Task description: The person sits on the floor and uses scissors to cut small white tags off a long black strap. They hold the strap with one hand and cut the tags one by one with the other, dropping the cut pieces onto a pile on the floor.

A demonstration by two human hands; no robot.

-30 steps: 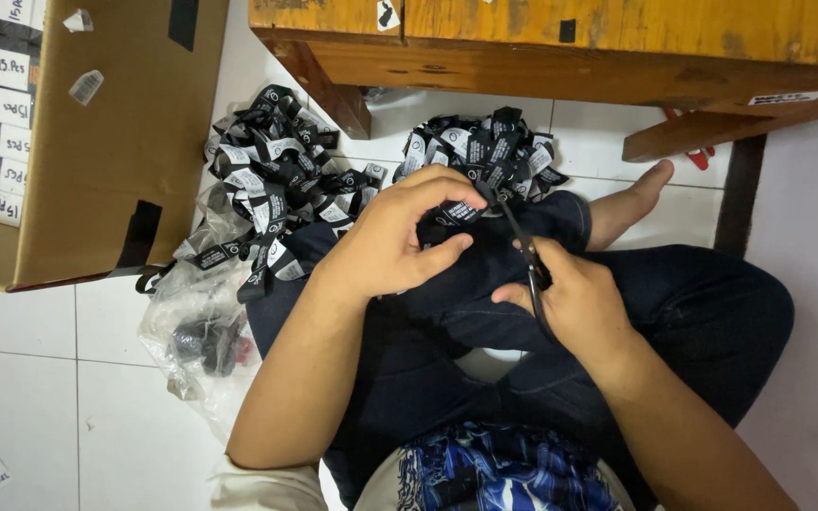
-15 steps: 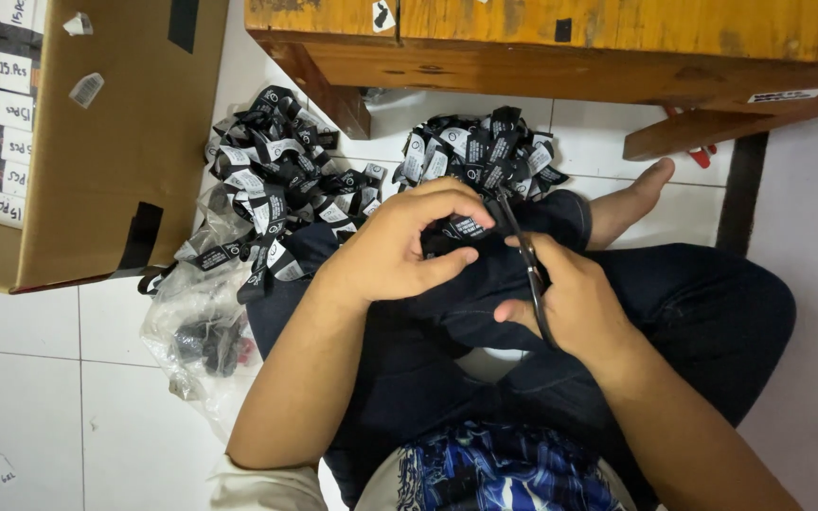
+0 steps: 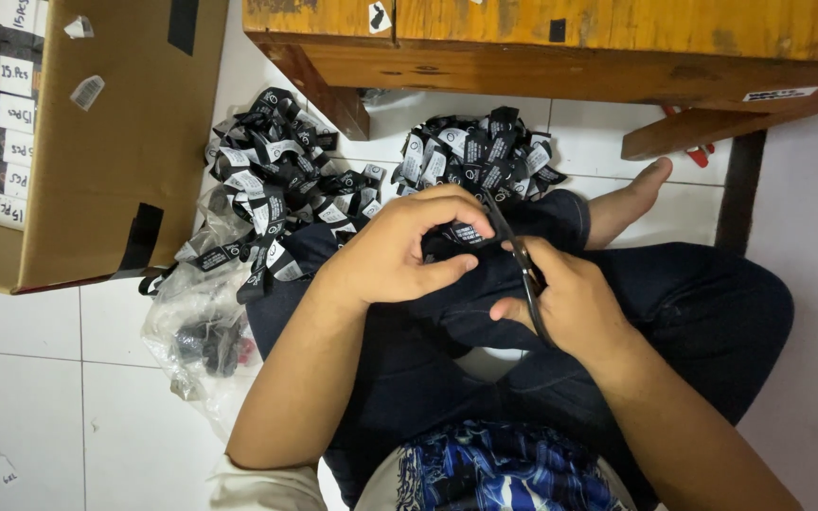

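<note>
I sit cross-legged on a tiled floor in dark trousers. My left hand [image 3: 404,251] pinches a small black woven label [image 3: 466,233] over my lap. My right hand [image 3: 560,303] grips black scissors [image 3: 515,255], whose blades point up toward the label and touch it. Two heaps of black-and-white label strips lie on the floor beyond my knees: a larger pile [image 3: 272,194] to the left and a smaller pile [image 3: 480,156] straight ahead.
A cardboard box [image 3: 115,142] holding rows of small packs stands at the left. A clear plastic bag [image 3: 196,326] with dark items lies by my left arm. A wooden bench [image 3: 560,43] spans the top, its leg [image 3: 333,90] between the piles. My bare foot [image 3: 631,194] rests under it.
My left hand has closed further around the label and drawn it to the scissors. The view has shifted slightly; the right hand stays in place.
</note>
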